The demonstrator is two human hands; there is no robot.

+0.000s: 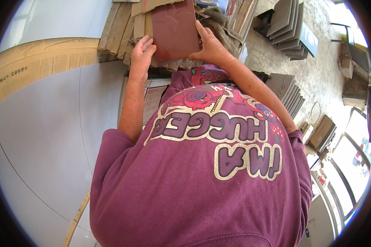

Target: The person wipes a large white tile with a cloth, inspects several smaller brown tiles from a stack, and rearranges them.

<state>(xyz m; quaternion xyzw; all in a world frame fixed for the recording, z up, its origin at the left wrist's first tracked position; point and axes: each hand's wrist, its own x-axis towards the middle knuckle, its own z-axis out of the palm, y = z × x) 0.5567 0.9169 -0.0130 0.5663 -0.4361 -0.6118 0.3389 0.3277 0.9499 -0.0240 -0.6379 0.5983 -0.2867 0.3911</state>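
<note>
A flat, smooth reddish-brown tile lies at the top of the view, over a pile of cardboard-wrapped stacks. At its left edge is my left hand, fingers loosely bent and the fingertips against the side. My right hand grips the opposite edge, thumb low near the corner and index finger stretched up along the side. The undersides of both hands' grips are hidden. Torn cardboard shows beside and beneath the tile.
Rough brown sacking lies just right of my right hand. Large pale slabs with a cardboard strip fill the left. Grey tile samples stand in racks on the concrete floor at right.
</note>
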